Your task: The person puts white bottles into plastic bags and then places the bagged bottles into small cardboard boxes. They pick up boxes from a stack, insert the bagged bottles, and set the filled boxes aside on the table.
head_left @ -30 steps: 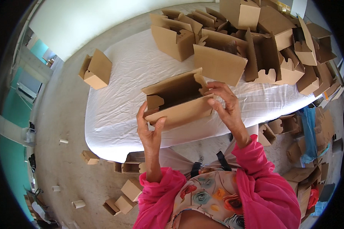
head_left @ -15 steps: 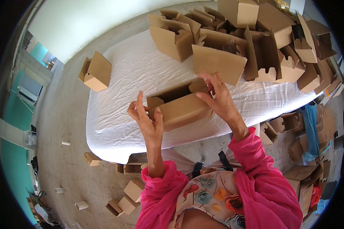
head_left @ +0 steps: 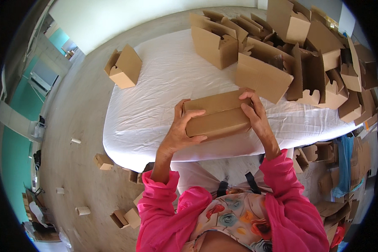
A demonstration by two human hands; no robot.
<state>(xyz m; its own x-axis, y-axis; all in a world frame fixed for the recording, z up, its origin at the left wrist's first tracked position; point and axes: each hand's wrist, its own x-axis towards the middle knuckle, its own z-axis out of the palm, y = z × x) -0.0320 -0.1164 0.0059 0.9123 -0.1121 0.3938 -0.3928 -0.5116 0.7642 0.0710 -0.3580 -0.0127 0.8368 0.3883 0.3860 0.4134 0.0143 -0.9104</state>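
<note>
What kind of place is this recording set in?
Probably an informal box-folding workroom: a cloth-covered table piled with folded cardboard boxes, more cartons on the bare concrete floor.

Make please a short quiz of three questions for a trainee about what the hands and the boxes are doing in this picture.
1. True or false: both hands grip the closed cardboard box.
2. Where does the pile of open boxes lie on the white sheet? A) far right B) near left
3. Which hand holds the box's left end?

Key: 1 true. 2 A. 3 the left hand; the right hand holds the other end.
</note>
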